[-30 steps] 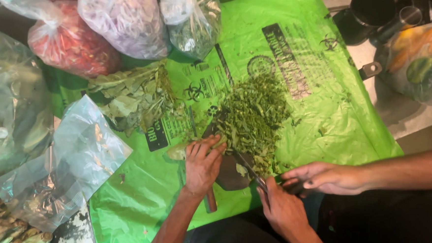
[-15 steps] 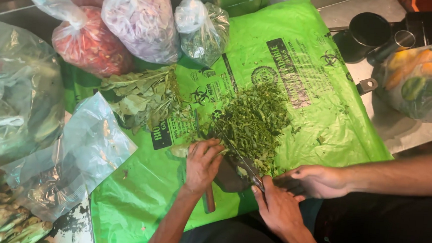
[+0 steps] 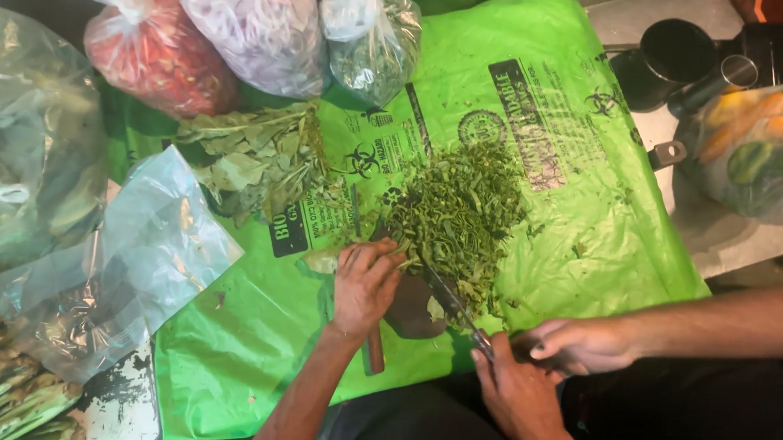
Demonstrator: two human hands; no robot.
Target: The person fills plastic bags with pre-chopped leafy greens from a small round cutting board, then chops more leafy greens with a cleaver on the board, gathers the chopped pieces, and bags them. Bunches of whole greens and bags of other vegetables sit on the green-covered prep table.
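Left hand curled, pinning herbs; right hand gripping the knife. Fingertips sit close to the blade, a slip could nick them.

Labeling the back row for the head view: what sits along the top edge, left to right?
Red-filled bag → pale purple-and-white-filled bag → small bag of greens → green plastic sheet → black pot → bag of orange and green produce.
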